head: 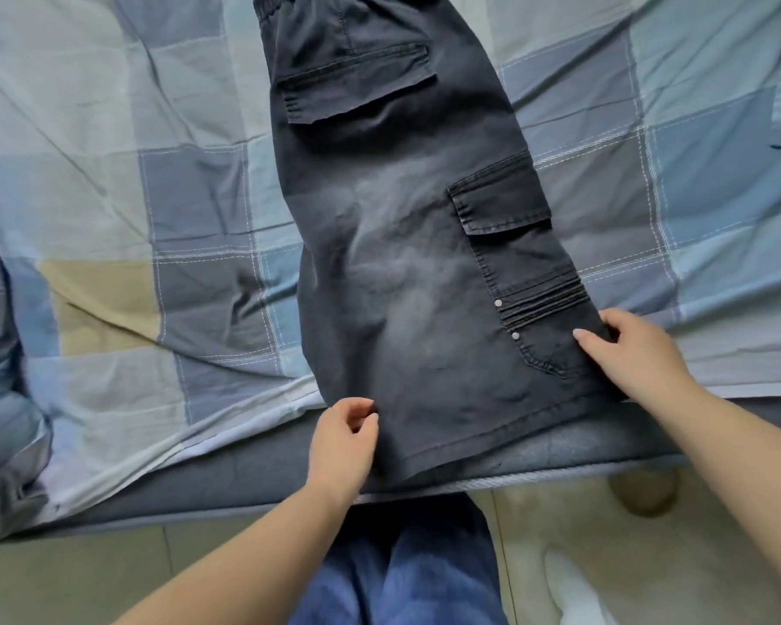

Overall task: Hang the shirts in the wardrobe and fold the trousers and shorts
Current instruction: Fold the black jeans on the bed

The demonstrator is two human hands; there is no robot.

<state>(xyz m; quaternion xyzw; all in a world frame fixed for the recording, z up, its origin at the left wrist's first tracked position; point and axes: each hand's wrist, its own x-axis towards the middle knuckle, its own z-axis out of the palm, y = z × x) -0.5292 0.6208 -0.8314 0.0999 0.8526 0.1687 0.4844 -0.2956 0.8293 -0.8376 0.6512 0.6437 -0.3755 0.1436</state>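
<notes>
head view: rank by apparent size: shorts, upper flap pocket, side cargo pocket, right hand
1. shorts, by far the largest
2. side cargo pocket
3. upper flap pocket
4. right hand
The last two look close, and the hand is nearer the camera, so their order is unsure.

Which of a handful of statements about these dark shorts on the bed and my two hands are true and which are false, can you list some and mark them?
1. The dark cargo shorts lie on a checked bedsheet. True.
2. The waistband is at the end nearest the person. False: the hem is nearest, and the elastic waistband is at the far end.
3. The right hand rests on the shorts near the side pocket. True.
4. The left hand holds a hanger. False: it is at the hem edge of the shorts, with no hanger in view.
5. The shorts are folded into a small square. False: they lie at full length.
</notes>
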